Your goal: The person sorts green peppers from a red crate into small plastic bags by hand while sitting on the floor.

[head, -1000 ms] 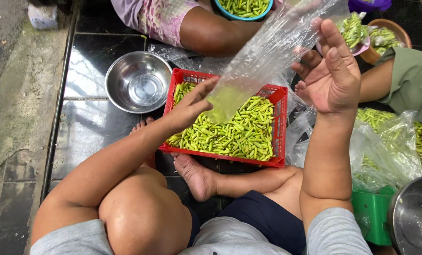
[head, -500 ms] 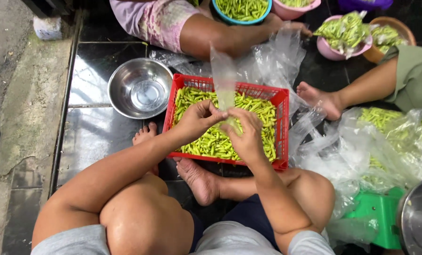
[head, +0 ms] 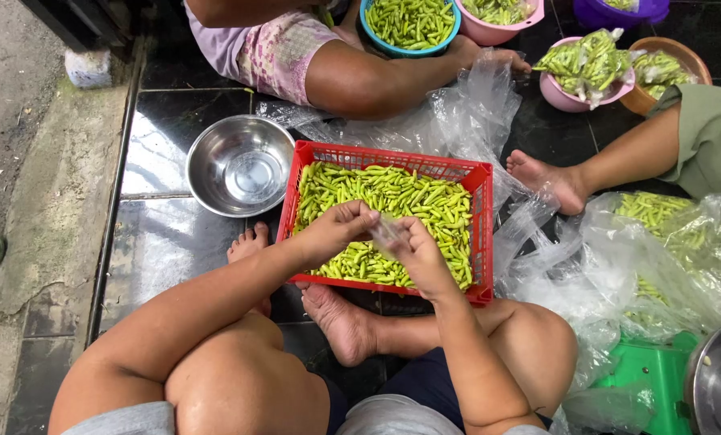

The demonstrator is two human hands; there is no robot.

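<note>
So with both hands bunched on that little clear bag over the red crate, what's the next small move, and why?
Probably pulling the bag's mouth open. The left hand and right hand pinch the crumpled clear plastic bag between them, and it looks flat and unfilled. It hangs right above the green chillies in the red crate, so opening it there seems the likely step before any go in.

I sit on a glossy black tiled floor (head: pixel 163 242) that mirrors pale daylight. To my left, a worn grey concrete strip (head: pixel 46 185) edges the tiles, rough, stained and cracked, with pale patches along it.
</note>
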